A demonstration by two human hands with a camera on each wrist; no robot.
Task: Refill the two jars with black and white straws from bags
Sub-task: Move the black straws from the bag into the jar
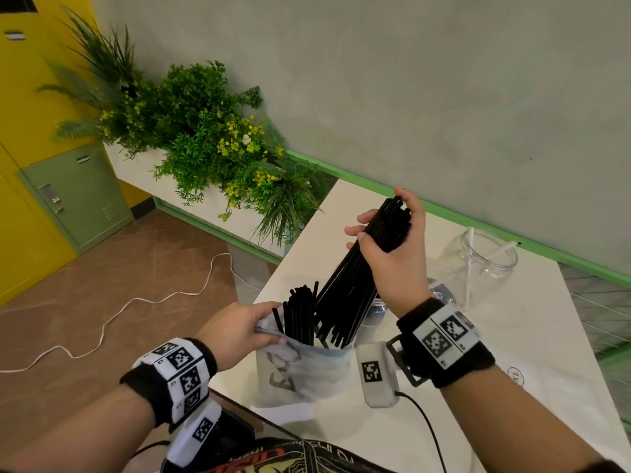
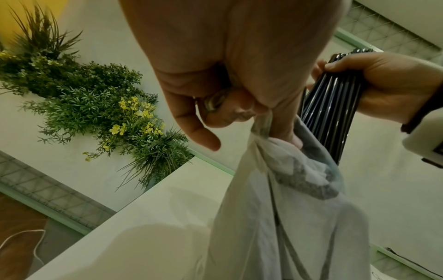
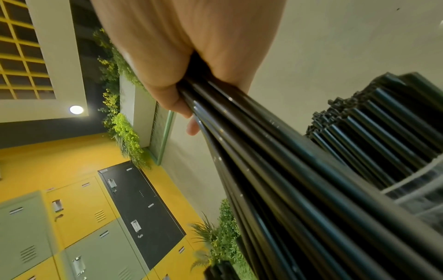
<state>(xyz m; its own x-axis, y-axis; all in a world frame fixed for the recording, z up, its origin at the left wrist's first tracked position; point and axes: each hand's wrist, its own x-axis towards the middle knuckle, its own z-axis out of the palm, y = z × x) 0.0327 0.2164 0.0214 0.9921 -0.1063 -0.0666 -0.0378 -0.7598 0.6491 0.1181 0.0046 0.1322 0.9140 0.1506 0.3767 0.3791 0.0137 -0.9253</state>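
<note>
A translucent plastic bag (image 1: pixel 304 373) stands on the white table (image 1: pixel 512 370), with black straws (image 1: pixel 300 312) sticking out of its mouth. My left hand (image 1: pixel 239 329) pinches the bag's rim (image 2: pixel 271 132) on the left side. My right hand (image 1: pixel 392 240) grips a thick bundle of black straws (image 1: pixel 358 268) near its upper end; the bundle (image 2: pixel 333 106) slants up out of the bag, its lower ends still at the opening. A clear jar (image 1: pixel 485 257) with a few white straws stands at the far right of the table. Another jar (image 1: pixel 375 312) is mostly hidden behind the bundle.
A planter with green and yellow foliage (image 1: pixel 211 145) sits beyond the table's left corner. Yellow and green lockers (image 1: pixel 68 199) line the far left. A white cable (image 1: pixel 119 312) lies on the brown floor. A grey wall with green trim (image 1: pixel 478 220) runs behind the table.
</note>
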